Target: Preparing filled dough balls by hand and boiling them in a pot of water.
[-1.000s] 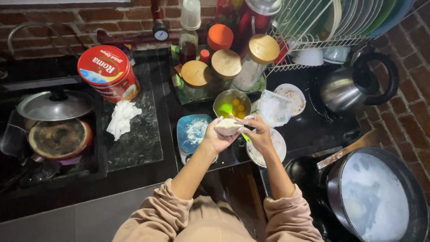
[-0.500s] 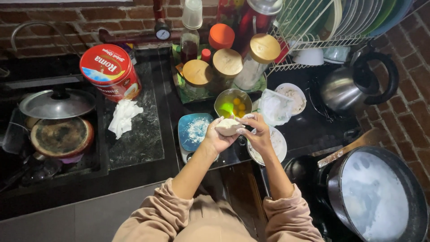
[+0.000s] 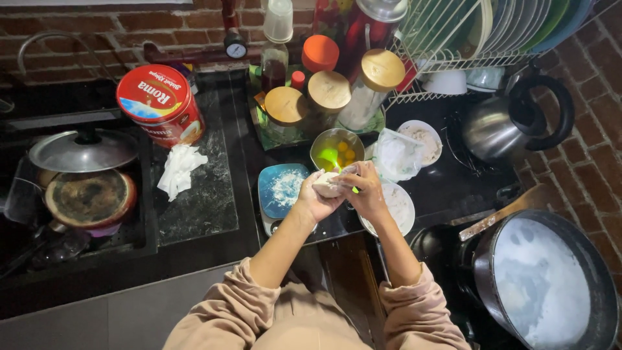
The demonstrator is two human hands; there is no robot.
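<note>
While hands (image 3: 343, 191) cup dough (image 3: 326, 185), dark countertop (image 3: 207, 201), brick wall (image 3: 97, 26)

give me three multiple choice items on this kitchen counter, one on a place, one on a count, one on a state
1. Where does the red round tin stand?
A. in the dish rack
B. on the dark counter beside the sink, behind the crumpled white tissue
C. inside the big pan

2. How many jars with wooden lids stand behind the steel bowl?
A. one
B. three
C. six

3. What are the hands doing?
A. resting flat on the counter
B. each lifting a kettle
C. left hand and right hand together cupping a pale lump of dough

Answers: 1 B, the tin sits on the counter just past the tissue; 2 B, three round wooden lids show; 3 C, both hands close round the lump.
</note>
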